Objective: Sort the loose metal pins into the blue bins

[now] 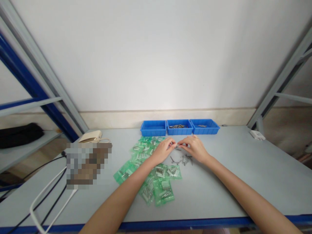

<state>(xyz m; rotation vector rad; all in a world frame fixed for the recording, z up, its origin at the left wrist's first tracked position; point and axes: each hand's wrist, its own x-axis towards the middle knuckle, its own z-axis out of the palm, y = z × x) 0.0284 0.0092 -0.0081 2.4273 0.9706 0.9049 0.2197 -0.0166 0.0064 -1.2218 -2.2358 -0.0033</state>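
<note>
My left hand and my right hand meet over the middle of the table, just in front of the blue bins. Both have their fingers pinched around a small, pale piece, too small to make out. Below them lie loose metal screws on the grey tabletop. Several green plastic bags with screws and pale plugs inside spread to the left of my hands and under my left forearm.
Three blue bins stand along the wall: the left bin shows no contents, while the middle bin and right bin hold metal pieces. A white device, cables and a blurred-out patch are at the left. A white socket lies far right.
</note>
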